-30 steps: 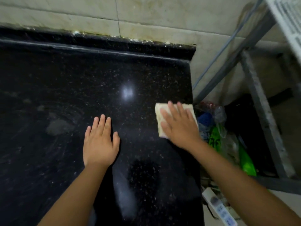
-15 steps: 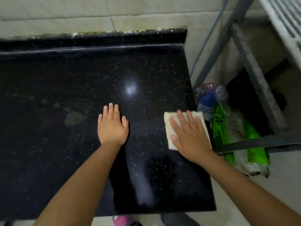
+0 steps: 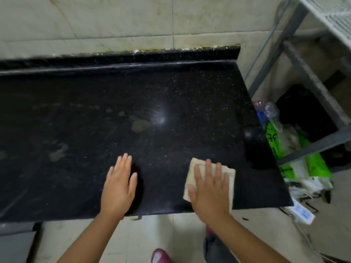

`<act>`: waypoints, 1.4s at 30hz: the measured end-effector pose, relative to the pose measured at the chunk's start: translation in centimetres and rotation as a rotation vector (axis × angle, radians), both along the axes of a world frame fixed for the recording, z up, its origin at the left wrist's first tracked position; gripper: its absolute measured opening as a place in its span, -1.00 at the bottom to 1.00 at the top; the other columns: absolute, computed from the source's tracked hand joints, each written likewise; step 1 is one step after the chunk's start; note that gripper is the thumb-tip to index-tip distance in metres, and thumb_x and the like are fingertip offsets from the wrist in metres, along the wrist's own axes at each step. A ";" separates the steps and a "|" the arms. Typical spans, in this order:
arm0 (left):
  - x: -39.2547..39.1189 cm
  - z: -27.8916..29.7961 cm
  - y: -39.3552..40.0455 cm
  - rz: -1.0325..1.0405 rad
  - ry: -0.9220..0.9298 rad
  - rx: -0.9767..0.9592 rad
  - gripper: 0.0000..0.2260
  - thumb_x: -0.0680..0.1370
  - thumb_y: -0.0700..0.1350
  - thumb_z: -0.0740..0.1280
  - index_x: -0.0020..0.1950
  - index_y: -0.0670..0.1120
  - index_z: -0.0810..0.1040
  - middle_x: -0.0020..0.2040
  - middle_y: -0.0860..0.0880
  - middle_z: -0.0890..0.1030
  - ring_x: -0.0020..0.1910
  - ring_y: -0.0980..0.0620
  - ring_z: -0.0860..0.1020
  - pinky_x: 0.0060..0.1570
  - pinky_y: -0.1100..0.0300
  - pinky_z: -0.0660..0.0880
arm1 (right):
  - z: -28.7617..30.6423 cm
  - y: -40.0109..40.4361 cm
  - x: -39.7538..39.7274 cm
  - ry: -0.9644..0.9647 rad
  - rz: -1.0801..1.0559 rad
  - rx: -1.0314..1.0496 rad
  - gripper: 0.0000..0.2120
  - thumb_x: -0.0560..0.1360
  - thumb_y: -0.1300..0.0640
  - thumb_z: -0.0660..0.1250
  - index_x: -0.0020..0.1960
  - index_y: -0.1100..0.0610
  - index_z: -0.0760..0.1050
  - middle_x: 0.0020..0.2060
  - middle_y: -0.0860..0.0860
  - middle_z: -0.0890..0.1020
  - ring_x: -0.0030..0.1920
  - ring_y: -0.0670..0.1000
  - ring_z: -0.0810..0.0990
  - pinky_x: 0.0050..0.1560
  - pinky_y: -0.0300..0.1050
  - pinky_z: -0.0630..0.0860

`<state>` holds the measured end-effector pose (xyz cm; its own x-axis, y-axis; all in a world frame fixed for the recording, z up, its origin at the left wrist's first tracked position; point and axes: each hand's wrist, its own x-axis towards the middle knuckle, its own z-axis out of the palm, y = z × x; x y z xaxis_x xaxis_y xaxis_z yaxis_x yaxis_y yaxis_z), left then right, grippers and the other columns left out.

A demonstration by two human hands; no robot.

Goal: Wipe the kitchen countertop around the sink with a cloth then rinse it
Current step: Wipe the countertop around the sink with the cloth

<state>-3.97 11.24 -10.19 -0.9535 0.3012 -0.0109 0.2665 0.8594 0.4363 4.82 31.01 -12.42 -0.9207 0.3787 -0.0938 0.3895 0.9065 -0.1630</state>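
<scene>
black speckled countertop [image 3: 171,95]; right hand [image 3: 210,188] spread flat on pale folded cloth [image 3: 230,172], left hand [image 3: 118,185] flat.

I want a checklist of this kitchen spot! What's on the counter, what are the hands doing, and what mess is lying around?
Surface: black countertop, pale smears left of centre.
Job's things: folded cloth flat near the front right corner.
Clutter: green and clear bags on the floor beside the counter.
Grippers: right hand presses the cloth; left hand rests flat on the counter.
Cables: white power strip with cords, on the floor.
Surroundings: tiled wall, metal rack.
</scene>
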 end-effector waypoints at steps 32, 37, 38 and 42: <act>-1.5 -0.8 -11.3 0.226 -0.069 -0.207 -0.49 0.57 0.07 -0.10 0.49 -0.07 0.10 0.52 -0.02 0.07 0.50 0.04 -0.03 0.44 0.06 -0.14 | -0.5 -14.1 -4.1 -0.084 0.465 0.025 -0.56 0.58 -0.13 -0.16 0.36 -0.11 0.30 0.46 0.03 0.27 0.43 0.14 0.21 0.39 0.01 -0.07; -1.6 -1.2 -11.4 0.192 -0.070 -0.272 -0.51 0.60 0.07 -0.14 0.51 -0.05 0.01 0.53 0.01 0.00 0.50 0.05 -0.09 0.44 0.07 -0.17 | 0.3 -2.0 -1.9 -0.113 0.110 0.117 -0.49 0.60 -0.13 -0.22 0.41 0.02 0.25 0.40 0.19 0.34 0.36 0.28 0.34 0.22 0.29 0.38; -1.8 -1.3 -11.5 0.202 -0.063 -0.266 -0.47 0.56 0.08 -0.15 0.50 -0.07 0.07 0.52 -0.01 0.06 0.50 0.03 -0.04 0.44 0.05 -0.14 | 1.2 -0.8 -3.6 -0.161 0.001 0.115 -0.52 0.60 -0.11 -0.15 0.44 0.03 0.22 0.42 0.21 0.29 0.39 0.30 0.28 0.28 0.32 0.31; -1.8 -1.9 -11.8 0.201 -0.051 -0.276 -0.43 0.48 0.08 -0.07 0.31 -0.17 0.44 0.33 -0.12 0.45 0.36 -0.09 0.37 0.31 -0.07 0.21 | 2.5 -2.2 -12.5 -0.260 -0.207 -0.010 -0.50 0.61 -0.08 -0.11 0.52 -0.03 -0.10 0.52 0.04 -0.15 0.50 0.16 -0.20 0.46 0.12 -0.19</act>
<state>-5.75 -0.55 -12.10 -0.9896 0.0866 -0.1153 0.0638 0.9801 0.1882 -7.68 28.77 -9.90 -0.7689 0.5531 -0.3207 0.5950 0.8026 -0.0423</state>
